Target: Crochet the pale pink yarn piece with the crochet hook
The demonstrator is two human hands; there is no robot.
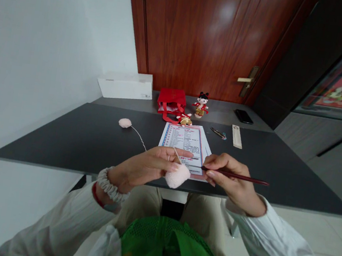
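Green mesh fabric (155,240) sits nearest. Left-hand fingers (156,164) pinch a pink pom-pom (177,176), and right-hand fingers (216,165) pinch a dark red rod (240,176). The printed sheet (185,140) is too small to read.

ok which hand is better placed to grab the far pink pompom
Probably the left hand: it's on the far pompom's side, though it holds another pompom. The right hand is farther away, gripping a dark red rod.

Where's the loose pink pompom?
In the head view, the pompom lies on the table, left of the printed sheet, its thread trailing toward the left hand.
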